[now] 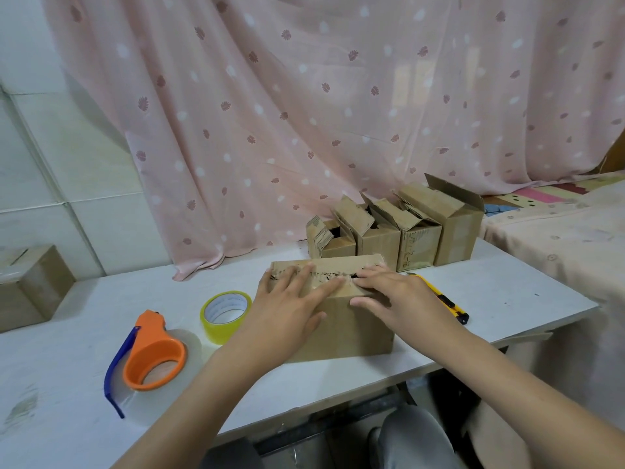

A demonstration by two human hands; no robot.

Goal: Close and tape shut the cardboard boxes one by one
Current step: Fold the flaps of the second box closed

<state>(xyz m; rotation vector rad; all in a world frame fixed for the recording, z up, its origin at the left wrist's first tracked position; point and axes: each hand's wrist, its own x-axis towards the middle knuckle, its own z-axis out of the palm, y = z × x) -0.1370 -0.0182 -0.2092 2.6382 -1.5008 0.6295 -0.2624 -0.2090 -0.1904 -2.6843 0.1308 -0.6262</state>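
**Flaps pressed down, tape not yet on**

I have the cardboard box (341,319) at the front middle of the tabletop (67,367), and both hands lie flat on its top. My left hand (287,306) spreads its straight fingers over the left part of the flaps; my right hand (395,292) presses the right part, fingers straight too, thumb on the front wall. Neither grip is clamped on anything: both are spread apart and just pushing.

The box looks light and fairly stiff, but the flap edges are torn and ragged where they meet, so I judge they will spring up if I let go. I would keep one palm on the seam and hold the box by its side walls, not by the frayed edges.

The tape dispenser (152,353), orange with a blue blade guard and a clear roll, lies near the left of the box; a yellow tape roll (225,316) stands between them. A yellow utility knife (443,299) lies just right of my right hand.

Four open boxes (395,231) stand in a row behind, flaps up; their contents are too dark to make out. Another box (30,286) sits at the far left edge, partly cut off. My hands hide most of the seam, so I cannot tell whether the flaps fully meet
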